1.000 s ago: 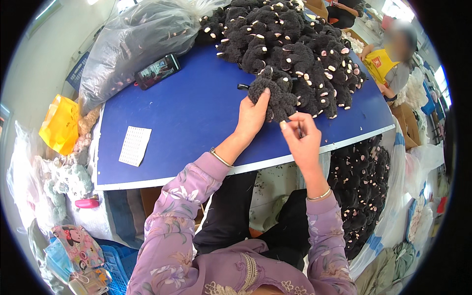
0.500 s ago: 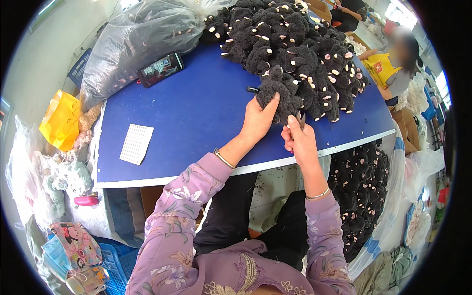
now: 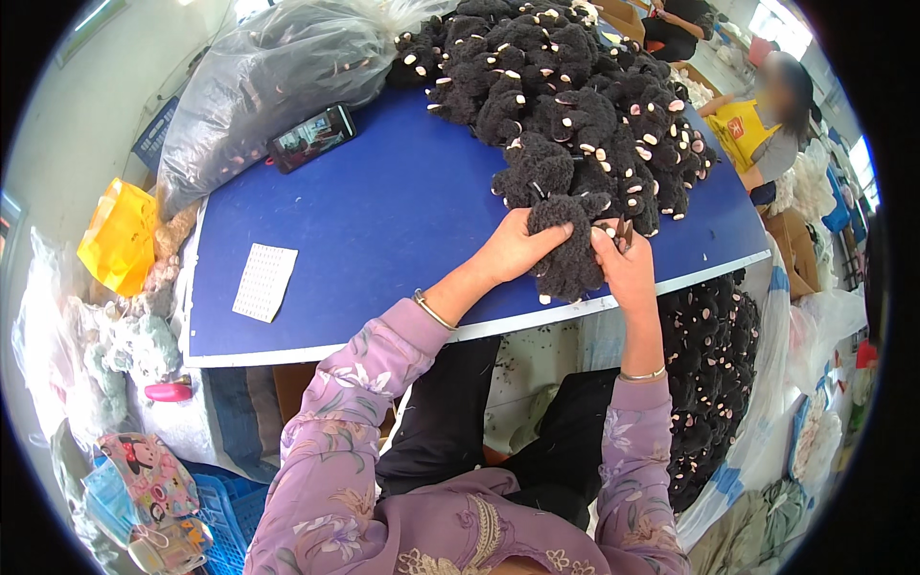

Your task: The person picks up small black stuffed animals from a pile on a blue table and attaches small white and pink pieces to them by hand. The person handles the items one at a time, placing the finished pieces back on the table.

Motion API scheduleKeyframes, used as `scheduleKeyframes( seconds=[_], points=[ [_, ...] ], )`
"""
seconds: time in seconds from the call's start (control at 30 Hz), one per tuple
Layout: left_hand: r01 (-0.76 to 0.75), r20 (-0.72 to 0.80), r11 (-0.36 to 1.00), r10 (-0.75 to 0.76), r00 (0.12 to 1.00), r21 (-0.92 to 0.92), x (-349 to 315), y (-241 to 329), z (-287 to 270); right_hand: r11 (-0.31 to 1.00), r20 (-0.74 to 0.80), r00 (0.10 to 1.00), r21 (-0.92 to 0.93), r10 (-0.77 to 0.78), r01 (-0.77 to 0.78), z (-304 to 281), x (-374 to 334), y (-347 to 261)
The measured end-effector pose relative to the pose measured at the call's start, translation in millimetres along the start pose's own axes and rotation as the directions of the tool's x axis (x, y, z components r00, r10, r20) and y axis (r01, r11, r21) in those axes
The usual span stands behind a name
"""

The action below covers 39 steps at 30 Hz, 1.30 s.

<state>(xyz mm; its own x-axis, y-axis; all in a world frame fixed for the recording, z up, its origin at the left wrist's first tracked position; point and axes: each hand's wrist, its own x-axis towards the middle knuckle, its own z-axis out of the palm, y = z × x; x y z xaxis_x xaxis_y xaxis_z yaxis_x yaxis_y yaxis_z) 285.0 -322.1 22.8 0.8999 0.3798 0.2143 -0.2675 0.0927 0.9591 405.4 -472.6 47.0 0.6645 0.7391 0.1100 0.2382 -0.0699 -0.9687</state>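
Observation:
A black fluffy plush toy (image 3: 565,254) with small pale paw tips hangs just over the table's front edge. My left hand (image 3: 522,244) is closed around its left side, thumb pressed on top. At its right side, my right hand (image 3: 628,268) is closed with thumb and fingers against the fur. Dark pointed blades of small snips (image 3: 625,233) stick up from that right hand; their handles are hidden in the palm. Directly behind the held toy, another black plush toy (image 3: 537,168) lies at the front of a big pile of black plush toys (image 3: 575,91).
On the blue table (image 3: 383,211) lie a phone (image 3: 312,139) and a printed white sheet (image 3: 264,281). A large clear bag (image 3: 278,86) stands at the back left, a yellow bag (image 3: 120,236) beyond the left edge. More black toys (image 3: 714,393) fill a bag below right. A person (image 3: 781,110) sits far right.
Both hands have moved nearer and to the right. The plush toy in my left hand is now lower, close to the table edge, and another toy shows behind it. The snips stay in my right hand.

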Motion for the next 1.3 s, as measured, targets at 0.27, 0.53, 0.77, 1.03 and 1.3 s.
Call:
scheduleKeyframes(
  seconds=[0.27,0.53,0.77,1.03,1.3],
  points=[
    [0.024,-0.014,0.998,-0.024,1.0,-0.053,1.0,-1.6,-3.7,0.99,-0.077,0.997,0.139,-0.002,0.013,-0.9,0.5,1.2],
    [-0.026,-0.227,0.992,-0.003,0.974,-0.124,8.7,-6.1,-12.2,0.912,-0.032,0.994,0.402,0.101,-0.08,1.2,3.1,7.2],
    [-0.029,-0.087,0.999,0.03,0.996,0.014,0.2,0.3,-10.0,0.903,-0.048,0.964,0.364,0.262,-0.228,9.0,3.4,1.5],
    [-0.167,-0.04,0.971,0.176,0.984,0.172,-1.5,3.0,-4.9,0.855,0.046,0.945,0.413,0.325,-0.314,4.3,3.2,10.1],
    [-0.029,-0.091,0.999,0.033,0.995,0.038,5.3,-5.3,-9.1,0.96,0.019,0.977,0.178,0.214,-0.214,4.7,1.6,0.6]
  ],
)
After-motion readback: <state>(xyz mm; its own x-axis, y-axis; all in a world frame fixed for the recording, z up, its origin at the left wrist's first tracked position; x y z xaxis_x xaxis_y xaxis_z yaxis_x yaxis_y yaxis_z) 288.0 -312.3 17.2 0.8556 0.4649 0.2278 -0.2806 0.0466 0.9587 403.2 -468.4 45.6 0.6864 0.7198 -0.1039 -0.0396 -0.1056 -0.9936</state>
